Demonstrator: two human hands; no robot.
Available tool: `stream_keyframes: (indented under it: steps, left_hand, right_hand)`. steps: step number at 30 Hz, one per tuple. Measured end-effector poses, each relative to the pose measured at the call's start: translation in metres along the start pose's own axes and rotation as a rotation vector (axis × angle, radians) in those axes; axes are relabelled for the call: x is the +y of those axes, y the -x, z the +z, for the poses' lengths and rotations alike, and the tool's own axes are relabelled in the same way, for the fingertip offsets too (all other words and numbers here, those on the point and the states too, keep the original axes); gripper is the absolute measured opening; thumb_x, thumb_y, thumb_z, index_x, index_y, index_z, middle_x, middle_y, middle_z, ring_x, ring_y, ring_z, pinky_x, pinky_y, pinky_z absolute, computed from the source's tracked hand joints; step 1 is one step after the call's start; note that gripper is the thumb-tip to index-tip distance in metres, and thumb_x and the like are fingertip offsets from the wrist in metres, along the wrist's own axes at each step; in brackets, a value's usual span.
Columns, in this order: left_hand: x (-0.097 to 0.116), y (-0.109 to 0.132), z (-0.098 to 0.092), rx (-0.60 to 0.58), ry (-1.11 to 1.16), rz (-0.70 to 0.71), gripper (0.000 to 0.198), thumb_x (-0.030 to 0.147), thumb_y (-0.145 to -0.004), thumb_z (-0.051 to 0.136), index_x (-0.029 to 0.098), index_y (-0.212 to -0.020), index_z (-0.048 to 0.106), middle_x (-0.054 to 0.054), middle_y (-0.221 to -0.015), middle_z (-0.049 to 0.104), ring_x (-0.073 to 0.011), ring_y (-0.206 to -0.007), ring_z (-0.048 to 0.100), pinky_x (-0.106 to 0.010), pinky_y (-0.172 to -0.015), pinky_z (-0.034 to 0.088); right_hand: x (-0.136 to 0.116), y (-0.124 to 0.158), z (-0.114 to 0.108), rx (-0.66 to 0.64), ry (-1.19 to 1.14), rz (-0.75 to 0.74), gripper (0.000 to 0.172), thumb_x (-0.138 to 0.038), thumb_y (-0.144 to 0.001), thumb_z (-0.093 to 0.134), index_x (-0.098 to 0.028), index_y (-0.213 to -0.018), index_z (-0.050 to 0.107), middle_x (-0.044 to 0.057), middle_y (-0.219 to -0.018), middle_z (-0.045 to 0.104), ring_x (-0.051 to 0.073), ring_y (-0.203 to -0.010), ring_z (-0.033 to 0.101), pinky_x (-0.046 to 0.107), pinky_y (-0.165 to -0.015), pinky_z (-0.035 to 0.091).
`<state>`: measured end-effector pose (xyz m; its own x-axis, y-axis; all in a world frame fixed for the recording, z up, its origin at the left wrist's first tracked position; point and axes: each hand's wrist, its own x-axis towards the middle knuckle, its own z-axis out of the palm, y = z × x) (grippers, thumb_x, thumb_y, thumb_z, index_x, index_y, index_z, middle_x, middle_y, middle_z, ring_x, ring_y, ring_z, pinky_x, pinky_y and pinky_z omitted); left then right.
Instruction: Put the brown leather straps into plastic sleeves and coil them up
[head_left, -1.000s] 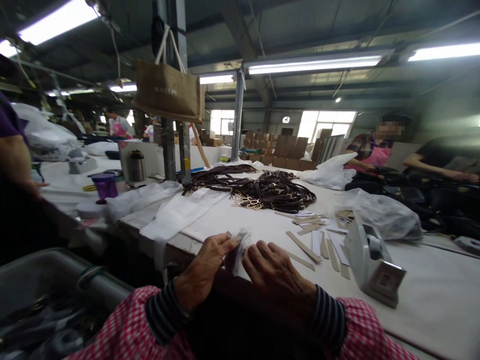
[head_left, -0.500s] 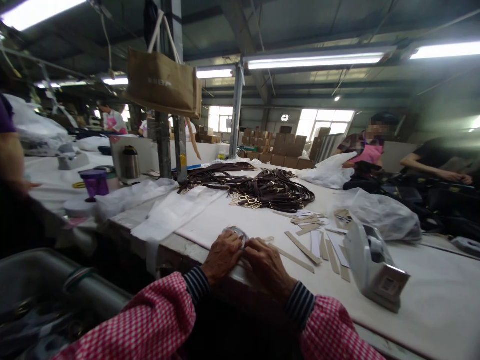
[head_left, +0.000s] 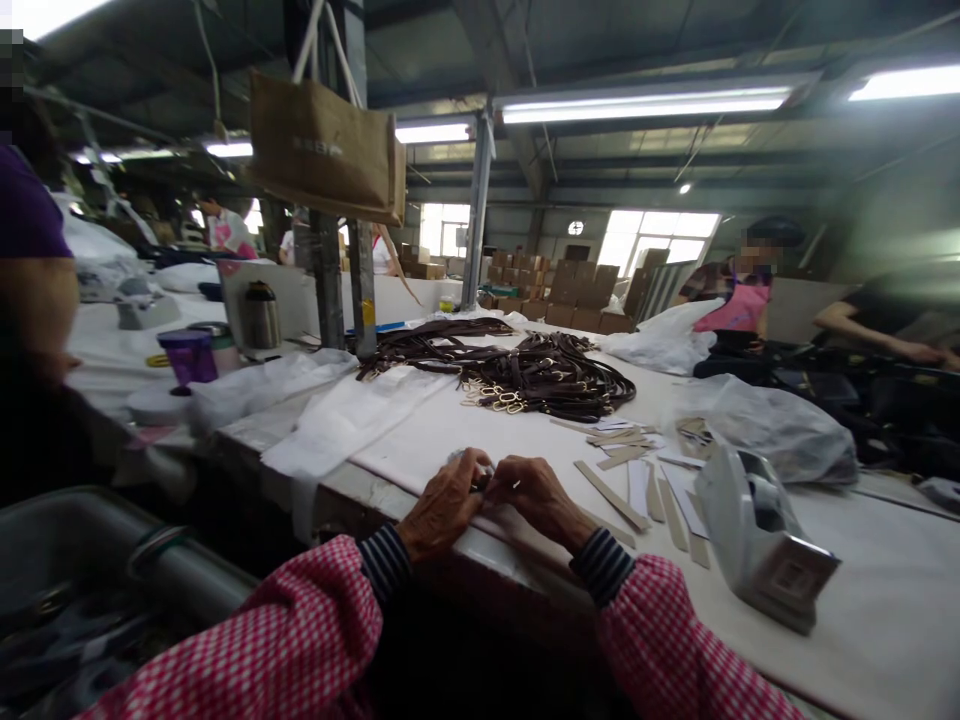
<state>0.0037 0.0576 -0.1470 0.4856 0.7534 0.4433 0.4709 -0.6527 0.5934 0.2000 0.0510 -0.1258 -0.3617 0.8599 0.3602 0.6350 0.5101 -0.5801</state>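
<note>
At the front edge of the white-covered table, my left hand (head_left: 441, 508) and my right hand (head_left: 541, 502) are close together, fingers curled inward. A small shiny, greyish thing, perhaps wrapped in clear plastic, shows in part behind my left fingers; its kind is hidden. My right fingers pinch beside it, and a small white bit (head_left: 516, 484) shows at them. Beyond my hands lies a heap of dark brown straps (head_left: 555, 375) with gold-coloured clips (head_left: 499, 395). Right of my right hand are scattered beige and white strips (head_left: 611, 492).
A grey tape dispenser (head_left: 761, 545) stands at the right, with a clear plastic bag (head_left: 780, 425) behind it. White sheeting (head_left: 352, 420) lies left. A grey tub (head_left: 187, 570) is at lower left. A brown bag (head_left: 322, 145) hangs from a post. Other people stand at both sides.
My hands have stayed at the table edge, but the fingers have curled up more and the shiny thing is more covered. The person at the left has come further into view.
</note>
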Motion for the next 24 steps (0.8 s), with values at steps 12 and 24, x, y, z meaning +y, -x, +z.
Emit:
stream_keyframes:
  steps: [12,24]
  left_hand:
    - [0.003,0.0,0.008,0.095,0.192,-0.043,0.073,0.008,-0.075,0.058,0.03,-0.138,0.028,-0.003,-0.119,0.052,-0.016,-0.09,0.063,-0.03,-0.078,0.053]
    - [-0.008,0.005,-0.01,-0.012,-0.139,0.031,0.013,0.027,-0.085,0.074,0.025,-0.098,0.072,-0.004,-0.125,0.066,-0.0315,-0.118,0.045,-0.049,-0.096,0.042]
  right_hand:
    - [0.001,-0.033,-0.011,-0.209,-0.091,0.094,0.006,-0.012,-0.069,0.076,-0.016,-0.074,0.074,-0.001,-0.069,0.07,0.013,-0.064,0.061,0.021,-0.058,0.04]
    - [-0.007,-0.041,-0.016,-0.329,-0.059,0.145,0.006,-0.013,-0.069,0.076,-0.012,-0.075,0.078,0.003,-0.063,0.072,0.015,-0.06,0.065,0.021,-0.054,0.046]
